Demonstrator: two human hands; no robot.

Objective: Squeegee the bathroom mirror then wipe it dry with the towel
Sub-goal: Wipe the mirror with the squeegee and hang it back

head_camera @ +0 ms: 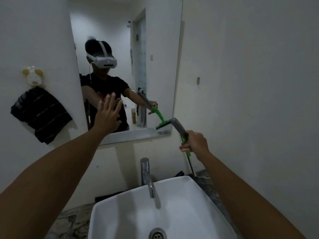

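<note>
The mirror point(155, 49) hangs on the wall above the sink point(198, 195). The towel point(39, 114) hangs on a hook just left of the mirror, untouched. The left hand point(107, 116) is raised flat before the lower left glass, its fingers spread and holding nothing; whether it touches I cannot tell. The right hand point(196, 144) has its fingers clamped on the squeegee point(180, 130) handle. The handle runs up and left from that fist, so the blade meets the glass at the lower right corner. The towel lies nearer the left hand, which looks best placed to fetch it.
</note>
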